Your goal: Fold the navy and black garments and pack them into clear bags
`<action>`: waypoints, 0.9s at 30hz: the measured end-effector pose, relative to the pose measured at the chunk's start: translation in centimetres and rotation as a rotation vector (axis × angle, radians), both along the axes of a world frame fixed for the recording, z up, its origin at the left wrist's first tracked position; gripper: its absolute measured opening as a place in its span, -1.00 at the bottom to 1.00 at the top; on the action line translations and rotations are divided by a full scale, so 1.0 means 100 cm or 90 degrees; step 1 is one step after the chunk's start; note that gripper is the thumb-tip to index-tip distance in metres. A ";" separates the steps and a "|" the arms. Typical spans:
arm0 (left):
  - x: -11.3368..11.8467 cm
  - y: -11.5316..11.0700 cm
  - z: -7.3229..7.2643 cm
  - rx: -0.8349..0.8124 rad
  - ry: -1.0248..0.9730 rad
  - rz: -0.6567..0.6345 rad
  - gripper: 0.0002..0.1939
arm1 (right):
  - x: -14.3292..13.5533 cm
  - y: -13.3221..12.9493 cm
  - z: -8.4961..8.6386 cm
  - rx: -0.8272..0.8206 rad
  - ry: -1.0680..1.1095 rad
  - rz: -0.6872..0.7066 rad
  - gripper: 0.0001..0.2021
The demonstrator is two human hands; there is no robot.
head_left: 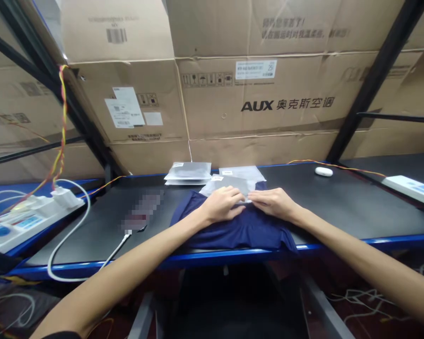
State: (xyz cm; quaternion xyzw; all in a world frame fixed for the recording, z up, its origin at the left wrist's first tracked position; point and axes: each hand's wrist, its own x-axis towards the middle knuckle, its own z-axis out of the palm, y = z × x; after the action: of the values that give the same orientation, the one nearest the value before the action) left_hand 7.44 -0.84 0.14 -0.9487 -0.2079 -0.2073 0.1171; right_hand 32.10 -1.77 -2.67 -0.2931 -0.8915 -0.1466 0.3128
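Observation:
A translucent plastic bag (235,181) with a small white label lies over a dark blue cloth (229,235) at the table's front middle. My left hand (224,203) rests on the bag's near edge with its fingers curled in. From the other side my right hand (273,202) pinches the same edge near its right corner, fingers pressed together. Both hands are close together, almost touching. Right behind them lies another flat clear bag (256,173). To its left sits a small stack of similar labelled bags (188,172). The bag's contents cannot be made out.
At the left, a phone (141,212) is plugged into a white cable (86,212). White power strips (28,221) stand at the far left and right. A white earbud case (323,172) lies at the back right. Cardboard (212,113) walls the table's rear between black posts.

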 end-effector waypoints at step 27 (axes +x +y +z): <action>-0.062 0.014 0.010 0.202 0.074 0.044 -0.74 | 0.019 -0.017 0.010 -0.031 0.013 0.084 -0.76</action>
State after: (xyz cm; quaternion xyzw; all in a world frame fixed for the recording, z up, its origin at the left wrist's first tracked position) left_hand 1.25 0.55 1.10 -0.9211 -0.1977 -0.1785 0.2839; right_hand 34.02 -3.46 -1.70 -0.2429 -0.9088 -0.1012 0.3239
